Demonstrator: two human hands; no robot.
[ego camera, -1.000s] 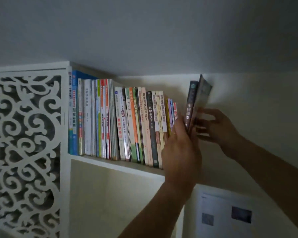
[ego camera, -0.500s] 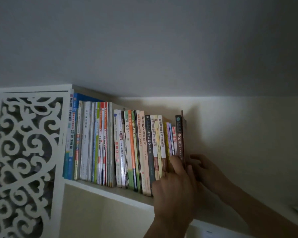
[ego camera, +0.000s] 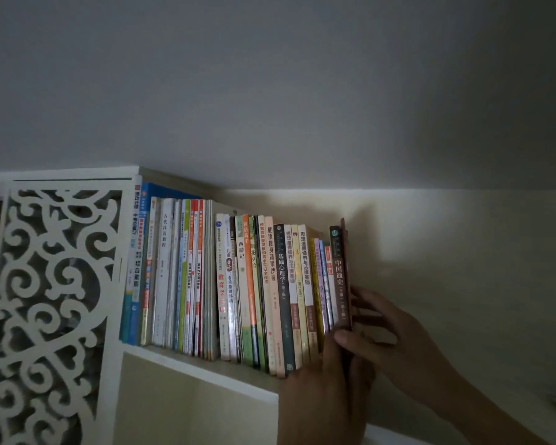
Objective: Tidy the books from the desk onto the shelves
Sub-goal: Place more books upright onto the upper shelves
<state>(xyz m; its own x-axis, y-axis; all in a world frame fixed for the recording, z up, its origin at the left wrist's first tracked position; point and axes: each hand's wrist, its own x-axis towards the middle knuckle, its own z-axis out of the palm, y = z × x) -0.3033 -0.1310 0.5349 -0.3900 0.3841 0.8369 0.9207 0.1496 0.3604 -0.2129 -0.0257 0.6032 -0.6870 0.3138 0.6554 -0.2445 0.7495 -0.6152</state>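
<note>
A dark brown book point(ego camera: 340, 277) stands upright at the right end of the row of books point(ego camera: 238, 284) on the white shelf point(ego camera: 206, 369). My right hand point(ego camera: 402, 345) comes in from the right and pinches it low down, fingers on the cover and thumb at the spine. My left hand point(ego camera: 328, 396) is raised from below against the bottom of the last books. Its back faces me and its fingers are hidden.
A white carved lattice panel point(ego camera: 52, 284) closes the shelf's left end. The shelf board continues to the right of the brown book along the cream wall point(ego camera: 463, 268). A lower compartment point(ego camera: 190, 409) opens under the row. The light is dim.
The brown book went from tilted in the air to upright against the row's right end. Both hands dropped to its lower part, and my view tilted up.
</note>
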